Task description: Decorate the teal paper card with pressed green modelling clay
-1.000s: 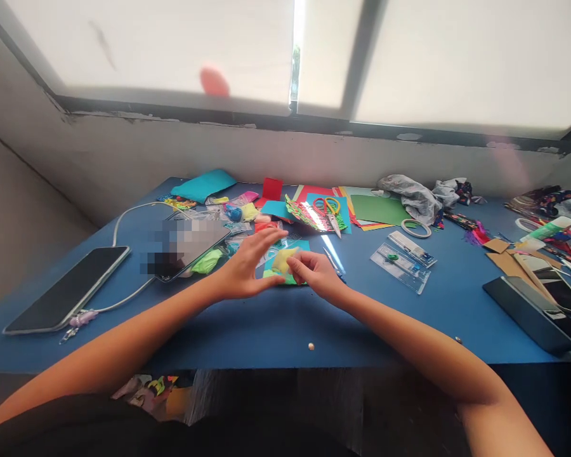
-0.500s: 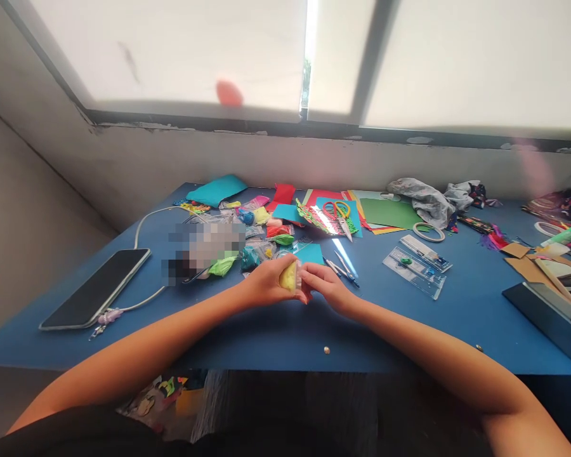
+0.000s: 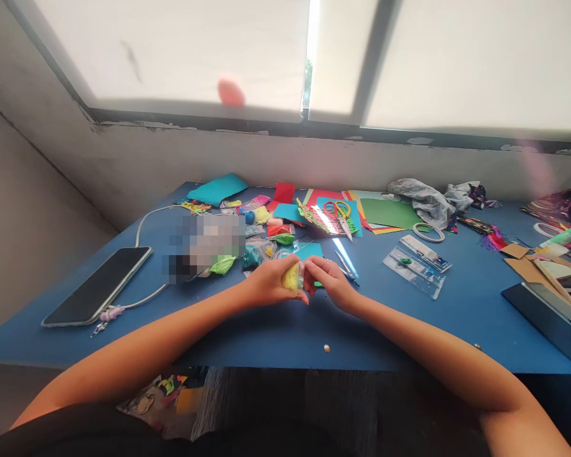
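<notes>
A small clear packet with something yellow inside [image 3: 291, 278] is held in my left hand [image 3: 270, 280], whose fingers and thumb wrap round it. My right hand [image 3: 332, 284] is at the packet's right edge, its fingers curled and pressed together against the clear plastic. A bit of green shows by the right fingertips; what it belongs to is unclear. Just behind the hands lie a light blue sheet [image 3: 309, 251], a pair of compasses [image 3: 346, 270] and several coloured packets, among them a green one [image 3: 284, 238].
Scissors [image 3: 343, 222] lie on coloured papers at the back. A phone [image 3: 99, 285] with a cable is at the left. Plastic sleeves [image 3: 415, 271], a white ring [image 3: 428, 232] and a dark case [image 3: 545, 317] lie right on the blue table [image 3: 266, 343].
My right hand's fingers have shifted slightly up and curled more at the packet's edge. A bit of green now shows beside them. My left hand keeps the packet almost in place.
</notes>
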A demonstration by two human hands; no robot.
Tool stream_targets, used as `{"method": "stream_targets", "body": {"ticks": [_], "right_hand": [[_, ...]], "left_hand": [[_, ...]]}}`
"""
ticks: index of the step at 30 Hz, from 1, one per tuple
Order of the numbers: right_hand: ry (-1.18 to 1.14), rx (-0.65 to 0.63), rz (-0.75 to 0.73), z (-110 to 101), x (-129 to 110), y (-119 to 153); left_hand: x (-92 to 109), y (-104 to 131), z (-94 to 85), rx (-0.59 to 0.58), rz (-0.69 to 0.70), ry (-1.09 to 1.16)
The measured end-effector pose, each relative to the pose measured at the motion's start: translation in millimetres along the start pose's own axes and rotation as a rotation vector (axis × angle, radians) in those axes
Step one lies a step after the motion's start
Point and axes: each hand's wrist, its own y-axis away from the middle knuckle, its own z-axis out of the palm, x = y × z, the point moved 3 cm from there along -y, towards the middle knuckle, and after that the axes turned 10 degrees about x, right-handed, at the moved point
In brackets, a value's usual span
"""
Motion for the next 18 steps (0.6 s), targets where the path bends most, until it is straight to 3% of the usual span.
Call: {"method": "stream_targets", "body": {"ticks": [18], "right_hand": [[-0.004,-0.002,0.011,-1.0,1.0,-1.8]], "left_hand": [[-1.1,0.7,0.7,0.031,0.042,-0.076]]}}
